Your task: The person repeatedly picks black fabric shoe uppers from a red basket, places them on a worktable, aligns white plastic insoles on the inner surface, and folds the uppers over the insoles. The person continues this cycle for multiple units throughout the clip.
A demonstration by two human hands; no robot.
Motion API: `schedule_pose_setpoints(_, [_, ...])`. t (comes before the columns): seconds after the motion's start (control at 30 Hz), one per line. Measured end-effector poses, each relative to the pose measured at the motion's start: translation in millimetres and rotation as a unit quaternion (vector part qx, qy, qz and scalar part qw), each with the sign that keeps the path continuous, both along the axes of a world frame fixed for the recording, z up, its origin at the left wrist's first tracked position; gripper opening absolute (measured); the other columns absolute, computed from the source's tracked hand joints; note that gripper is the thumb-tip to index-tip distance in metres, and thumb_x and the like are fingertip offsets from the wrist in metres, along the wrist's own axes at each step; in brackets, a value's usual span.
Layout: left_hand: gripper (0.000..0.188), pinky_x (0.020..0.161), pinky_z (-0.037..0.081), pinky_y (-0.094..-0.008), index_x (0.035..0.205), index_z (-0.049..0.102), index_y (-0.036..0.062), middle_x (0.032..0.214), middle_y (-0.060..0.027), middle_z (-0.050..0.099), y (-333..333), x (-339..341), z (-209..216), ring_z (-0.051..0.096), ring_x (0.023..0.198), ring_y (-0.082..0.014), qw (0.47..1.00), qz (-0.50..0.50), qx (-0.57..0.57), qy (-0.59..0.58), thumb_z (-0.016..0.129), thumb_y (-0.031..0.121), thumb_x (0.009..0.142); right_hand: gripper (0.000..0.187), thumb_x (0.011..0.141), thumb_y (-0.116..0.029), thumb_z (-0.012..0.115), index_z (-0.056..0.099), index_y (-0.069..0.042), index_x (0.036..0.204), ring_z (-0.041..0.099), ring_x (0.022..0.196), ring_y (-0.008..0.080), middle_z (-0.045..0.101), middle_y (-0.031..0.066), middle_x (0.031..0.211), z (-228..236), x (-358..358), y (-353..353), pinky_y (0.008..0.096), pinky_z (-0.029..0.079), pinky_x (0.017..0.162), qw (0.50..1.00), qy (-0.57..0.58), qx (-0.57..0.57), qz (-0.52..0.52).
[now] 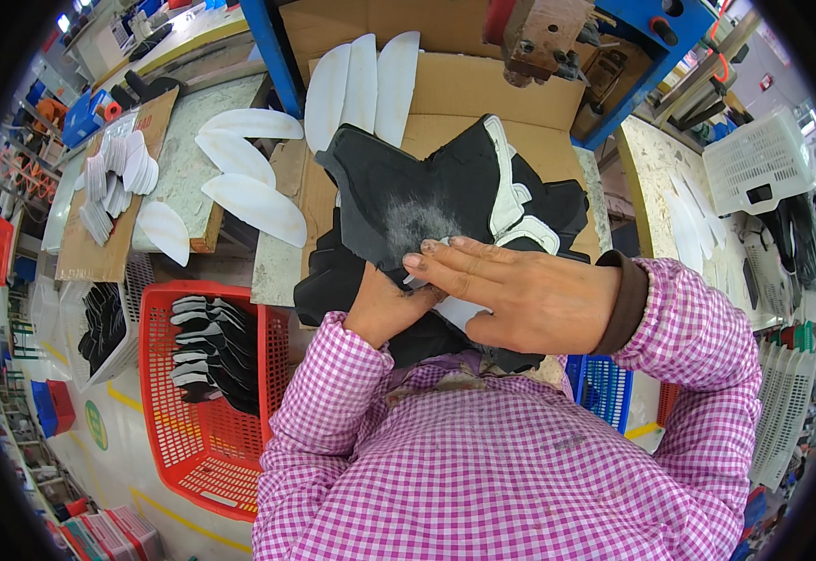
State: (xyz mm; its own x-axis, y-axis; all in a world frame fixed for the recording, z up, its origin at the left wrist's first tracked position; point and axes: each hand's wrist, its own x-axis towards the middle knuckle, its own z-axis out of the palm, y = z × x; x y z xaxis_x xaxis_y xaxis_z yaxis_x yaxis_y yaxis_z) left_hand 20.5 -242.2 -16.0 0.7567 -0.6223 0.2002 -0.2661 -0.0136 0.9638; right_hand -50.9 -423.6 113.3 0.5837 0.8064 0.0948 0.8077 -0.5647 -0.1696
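Note:
A black shoe upper (403, 182) with white edging along its right side is spread out in front of me, a greyish fuzzy patch near its lower middle. My left hand (391, 307) grips its near edge, most of the fingers hidden beneath the material. Across that edge lies my right hand (520, 285), fingers stretched out and pressed flat near the grey patch. Something white (459, 310) shows below the right hand, partly covered; its kind is unclear. More black uppers (553, 201) lie in a pile underneath.
White curved pieces (249, 178) lie at the left, others (361, 89) lean on cardboard ahead. A metal machine head (543, 42) hangs above. A red basket (202, 449) holding several black-and-white parts stands lower left. A white perforated crate (758, 159) is at right.

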Motion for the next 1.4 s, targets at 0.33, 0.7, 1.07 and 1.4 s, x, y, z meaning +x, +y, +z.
schedule_pose_setpoints(0.33, [0.036, 0.076, 0.051, -0.0343, 0.103, 0.063, 0.0032, 0.096, -0.0106, 0.066, 5, 6, -2, 0.065, 0.088, -0.0254, 0.996, -0.031, 0.067, 0.044, 0.071, 0.006, 0.068, 0.010, 0.074, -0.009, 0.065, 0.066, 0.001, 0.076, 0.040, 0.130, 0.0365, 0.041, 0.0273, 0.137, -1, -1, -5, 0.0362, 0.048, 0.097, 0.997, 0.067, -0.012, 0.018])
schedule_pose_setpoints(0.7, [0.025, 0.078, 0.050, -0.0335, 0.105, 0.059, -0.0003, 0.102, -0.0112, 0.064, -7, -6, -2, 0.063, 0.089, -0.0217, 0.995, 0.028, 0.010, 0.091, 0.064, 0.005, 0.081, 0.015, 0.077, -0.015, 0.066, 0.061, -0.003, 0.069, 0.019, 0.141, 0.0369, 0.025, 0.0183, 0.150, -1, -11, -7, 0.0616, 0.019, 0.110, 0.998, 0.053, -0.036, -0.018])
schedule_pose_setpoints(1.07, [0.033, 0.082, 0.053, -0.0367, 0.113, 0.053, -0.0021, 0.109, -0.0139, 0.060, 28, 11, 44, 0.062, 0.097, -0.0263, 0.876, 0.229, -0.293, 0.306, 0.064, 0.004, 0.083, 0.100, 0.060, -0.040, 0.085, 0.035, -0.008, 0.140, 0.040, 0.130, 0.0361, 0.037, 0.0218, 0.143, -52, -58, -78, 0.0440, 0.034, 0.105, 0.889, 0.050, 0.340, -0.304])
schedule_pose_setpoints(1.4, [0.030, 0.083, 0.049, -0.0328, 0.111, 0.057, -0.0032, 0.102, -0.0109, 0.063, 15, -5, 36, 0.061, 0.092, -0.0203, 0.929, 0.176, -0.181, 0.271, 0.065, 0.004, 0.083, 0.083, 0.070, -0.023, 0.083, 0.038, 0.007, 0.133, 0.049, 0.118, 0.0244, 0.051, 0.0186, 0.127, -98, -50, -80, 0.0326, 0.038, 0.103, 0.682, 0.337, 0.522, -0.386])
